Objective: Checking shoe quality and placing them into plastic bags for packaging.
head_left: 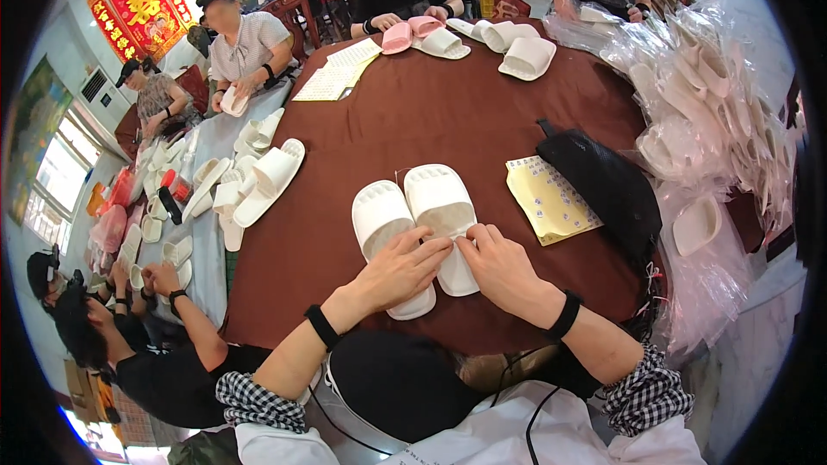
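A pair of white slippers lies side by side on the brown tablecloth in front of me, toes pointing away. My left hand (pixel 398 269) reaches across the left slipper (pixel 381 217), its fingers closed at the rear edge of the right slipper's strap. My right hand (pixel 504 265) pinches at that same edge of the right slipper (pixel 438 198), thumb and fingertips close to the left fingertips. Anything small between the fingertips is hidden. Beside the pair, to the right, lies a yellow sheet of small stickers (pixel 543 207), partly under a black mesh pouch (pixel 603 189).
White slippers (pixel 270 181) are piled at the left on a grey-covered table (pixel 202 250). Clear plastic bags of slippers (pixel 689 103) crowd the right edge. Across the table are pink slippers (pixel 398 37), white slippers (pixel 527 58) and sticker sheets (pixel 338 76). Several people work around me.
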Demonstrator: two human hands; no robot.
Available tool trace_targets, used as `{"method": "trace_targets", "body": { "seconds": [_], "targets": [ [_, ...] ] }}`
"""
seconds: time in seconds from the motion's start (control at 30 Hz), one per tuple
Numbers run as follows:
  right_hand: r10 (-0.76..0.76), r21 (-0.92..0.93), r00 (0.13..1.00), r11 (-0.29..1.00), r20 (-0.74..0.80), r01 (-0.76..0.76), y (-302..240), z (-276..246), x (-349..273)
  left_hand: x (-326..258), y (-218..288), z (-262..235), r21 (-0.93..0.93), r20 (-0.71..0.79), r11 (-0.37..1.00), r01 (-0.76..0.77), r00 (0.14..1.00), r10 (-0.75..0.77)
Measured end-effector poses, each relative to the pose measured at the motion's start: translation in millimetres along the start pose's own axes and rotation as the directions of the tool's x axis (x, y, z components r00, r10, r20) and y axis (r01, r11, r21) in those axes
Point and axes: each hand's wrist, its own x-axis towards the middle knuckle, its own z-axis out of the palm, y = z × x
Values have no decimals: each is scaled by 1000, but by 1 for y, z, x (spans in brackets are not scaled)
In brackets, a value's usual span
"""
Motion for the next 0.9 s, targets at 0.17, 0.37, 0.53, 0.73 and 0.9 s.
{"method": "trace_targets", "body": {
  "seconds": [0.17,0.37,0.53,0.73,0.9],
  "targets": [
    [-14,2,1000,1000,26,14,0,-2,2,-4,-2,4,-20,44,1000,20,999,-19],
    [-67,-37,994,997,88,70,-2,-9,-2,0,2,2,-3,-11,1000,-18,1000,18],
    [-97,-88,989,990,114,108,-3,-10,-1,-3,5,1,-42,-42,999,8,999,-10],
    [-88,-116,994,989,61,94,-5,-12,-4,-3,3,4,-48,-48,999,12,999,-14],
    [-37,-109,996,993,79,45,-7,-8,-8,-2,1,6,-43,-46,999,12,999,-14]
  ]
}}
